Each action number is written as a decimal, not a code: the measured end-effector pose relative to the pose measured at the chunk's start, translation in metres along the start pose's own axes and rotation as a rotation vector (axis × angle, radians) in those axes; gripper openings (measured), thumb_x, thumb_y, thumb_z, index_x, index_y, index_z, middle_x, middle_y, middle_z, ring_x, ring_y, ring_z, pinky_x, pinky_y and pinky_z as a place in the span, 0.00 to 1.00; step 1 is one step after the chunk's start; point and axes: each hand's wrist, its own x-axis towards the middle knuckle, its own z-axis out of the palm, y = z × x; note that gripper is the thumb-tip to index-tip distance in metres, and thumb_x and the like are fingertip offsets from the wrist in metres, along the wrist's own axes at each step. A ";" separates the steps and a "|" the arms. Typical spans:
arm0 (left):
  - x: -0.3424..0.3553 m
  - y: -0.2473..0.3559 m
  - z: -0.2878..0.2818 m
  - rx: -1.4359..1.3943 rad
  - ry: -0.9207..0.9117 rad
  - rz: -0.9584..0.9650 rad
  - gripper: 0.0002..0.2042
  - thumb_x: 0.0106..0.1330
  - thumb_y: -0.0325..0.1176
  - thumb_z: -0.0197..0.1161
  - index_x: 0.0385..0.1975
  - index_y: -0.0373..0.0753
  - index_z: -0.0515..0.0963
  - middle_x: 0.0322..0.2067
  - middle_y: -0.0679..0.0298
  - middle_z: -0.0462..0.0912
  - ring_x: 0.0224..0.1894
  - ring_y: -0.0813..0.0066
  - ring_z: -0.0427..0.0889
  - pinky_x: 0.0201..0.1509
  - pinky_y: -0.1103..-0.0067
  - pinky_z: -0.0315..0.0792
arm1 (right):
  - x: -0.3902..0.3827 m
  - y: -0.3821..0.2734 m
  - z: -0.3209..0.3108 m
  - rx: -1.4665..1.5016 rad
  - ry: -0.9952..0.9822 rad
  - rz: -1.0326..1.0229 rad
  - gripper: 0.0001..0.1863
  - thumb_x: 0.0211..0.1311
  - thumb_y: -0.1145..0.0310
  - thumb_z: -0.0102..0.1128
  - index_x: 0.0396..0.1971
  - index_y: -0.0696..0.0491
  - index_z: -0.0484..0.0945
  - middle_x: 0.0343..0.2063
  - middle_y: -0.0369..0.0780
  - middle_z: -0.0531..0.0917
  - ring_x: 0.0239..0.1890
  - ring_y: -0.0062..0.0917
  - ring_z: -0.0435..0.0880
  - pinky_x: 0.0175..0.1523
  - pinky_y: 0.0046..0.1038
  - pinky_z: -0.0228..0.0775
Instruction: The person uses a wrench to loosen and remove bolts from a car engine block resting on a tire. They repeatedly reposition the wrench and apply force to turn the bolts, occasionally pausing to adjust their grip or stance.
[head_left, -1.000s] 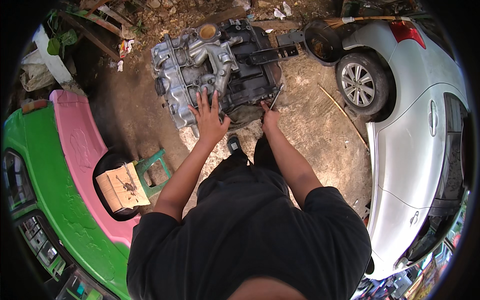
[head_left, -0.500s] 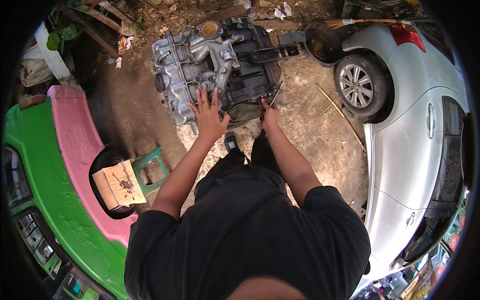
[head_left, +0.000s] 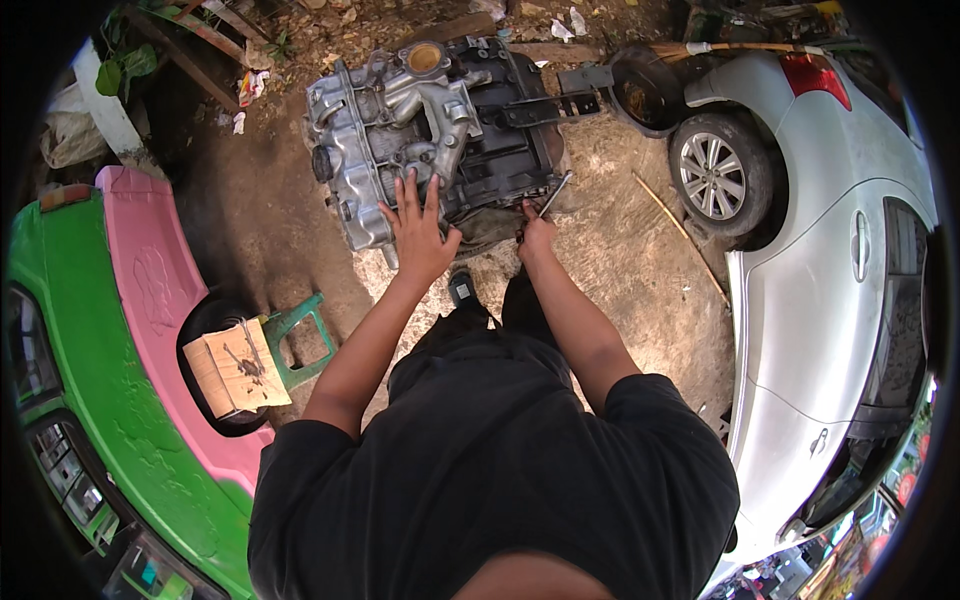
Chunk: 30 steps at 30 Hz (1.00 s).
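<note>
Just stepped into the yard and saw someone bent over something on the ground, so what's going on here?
A person leans over a car engine sitting on the dirt ground. Their left hand lies flat, fingers spread, on its near edge, while the right hand grips a slim metal tool at the engine's right side. A silver car stands to the right; a green and pink vehicle stands to the left.

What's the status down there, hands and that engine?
Left hand flat on engine, fingers spread. Right hand gripping metal tool at engine's edge. Silver car close on right; nothing between hands and engine.
</note>
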 end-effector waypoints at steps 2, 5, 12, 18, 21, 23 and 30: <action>0.000 0.000 0.000 -0.003 0.004 0.000 0.43 0.53 0.39 0.62 0.72 0.45 0.53 0.73 0.47 0.43 0.75 0.43 0.36 0.70 0.41 0.25 | 0.001 0.001 -0.001 -0.023 0.007 0.007 0.15 0.63 0.59 0.66 0.39 0.54 0.78 0.29 0.39 0.85 0.18 0.20 0.67 0.22 0.29 0.58; 0.000 0.000 0.001 -0.005 0.009 0.001 0.43 0.53 0.39 0.62 0.72 0.45 0.53 0.73 0.47 0.43 0.75 0.43 0.35 0.70 0.41 0.25 | 0.002 0.003 0.004 0.189 0.040 0.186 0.15 0.63 0.57 0.66 0.38 0.54 0.78 0.29 0.39 0.85 0.17 0.20 0.67 0.21 0.28 0.56; 0.000 0.001 0.001 -0.031 0.028 0.001 0.43 0.51 0.37 0.62 0.72 0.45 0.54 0.73 0.48 0.45 0.75 0.43 0.36 0.70 0.41 0.24 | -0.004 -0.010 0.008 0.153 0.085 0.194 0.14 0.63 0.57 0.66 0.36 0.53 0.79 0.28 0.39 0.85 0.14 0.20 0.64 0.20 0.28 0.56; 0.000 0.001 -0.001 -0.020 0.018 -0.012 0.43 0.52 0.38 0.62 0.72 0.45 0.54 0.73 0.47 0.43 0.75 0.42 0.37 0.71 0.41 0.26 | 0.000 -0.006 0.001 0.152 0.040 0.140 0.12 0.62 0.59 0.67 0.32 0.53 0.79 0.28 0.38 0.85 0.14 0.21 0.65 0.20 0.28 0.56; 0.001 0.001 -0.001 -0.018 0.009 -0.017 0.43 0.52 0.37 0.62 0.72 0.46 0.55 0.73 0.46 0.43 0.75 0.41 0.37 0.71 0.41 0.26 | 0.005 -0.004 0.006 0.208 0.079 0.233 0.12 0.63 0.59 0.66 0.32 0.52 0.79 0.29 0.38 0.85 0.15 0.21 0.65 0.20 0.27 0.56; 0.002 0.001 -0.001 -0.019 0.006 -0.017 0.42 0.52 0.37 0.62 0.72 0.46 0.55 0.73 0.46 0.43 0.75 0.41 0.36 0.71 0.41 0.26 | 0.006 -0.006 0.008 0.249 0.097 0.298 0.12 0.64 0.59 0.65 0.32 0.52 0.79 0.29 0.37 0.85 0.14 0.21 0.66 0.20 0.28 0.56; 0.001 0.001 -0.001 -0.016 0.008 -0.011 0.42 0.52 0.37 0.62 0.72 0.46 0.54 0.73 0.46 0.42 0.75 0.41 0.36 0.70 0.41 0.26 | -0.003 -0.006 0.010 0.056 0.059 0.100 0.15 0.64 0.54 0.65 0.36 0.51 0.78 0.27 0.37 0.83 0.15 0.20 0.66 0.20 0.26 0.56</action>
